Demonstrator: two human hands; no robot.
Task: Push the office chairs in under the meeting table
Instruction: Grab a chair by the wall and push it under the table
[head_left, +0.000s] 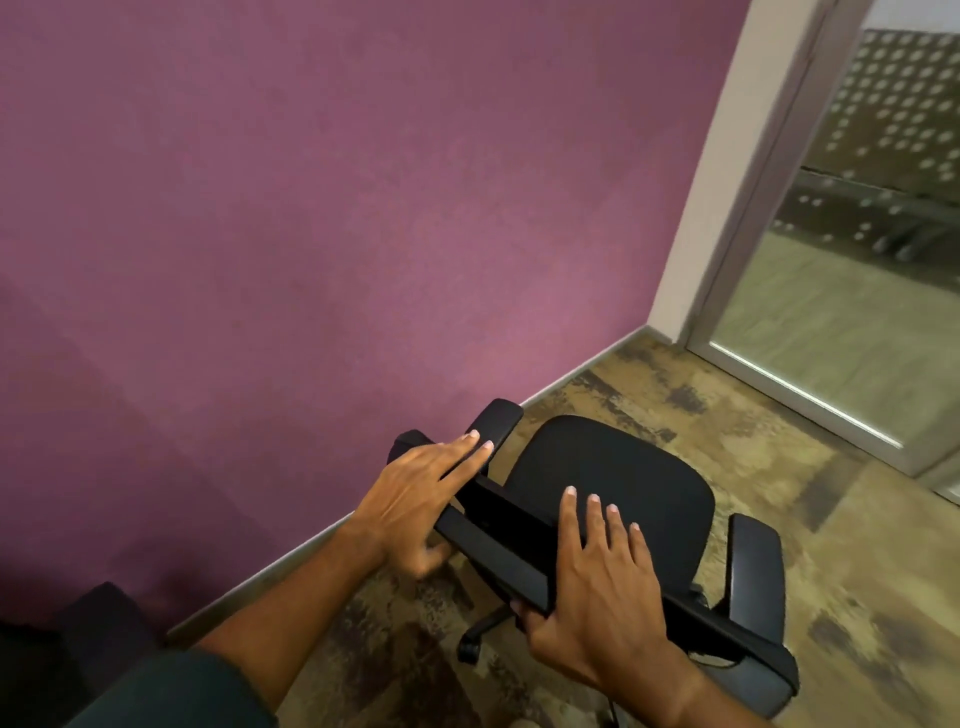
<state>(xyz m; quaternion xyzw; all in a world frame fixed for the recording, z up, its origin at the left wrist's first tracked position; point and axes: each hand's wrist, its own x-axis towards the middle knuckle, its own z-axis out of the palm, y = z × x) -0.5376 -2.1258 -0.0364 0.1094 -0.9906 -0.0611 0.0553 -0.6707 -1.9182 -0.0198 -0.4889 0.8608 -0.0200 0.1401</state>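
A black office chair (618, 478) with armrests stands on the carpet close to a purple wall, its seat facing away from me. My left hand (415, 499) lies over the left end of the backrest top edge, fingers stretched forward and thumb under it. My right hand (602, 587) grips the same top edge further right, fingers over the front and thumb behind. One castor (467, 649) shows beneath the backrest. No meeting table is in view.
The purple wall (311, 208) runs along the left, just beyond the chair's left armrest (498, 421). A glass door or partition (841, 291) with a pale frame stands at the right. Patterned brown carpet (857, 545) spreads to the right. Something dark (98, 618) sits at the lower left.
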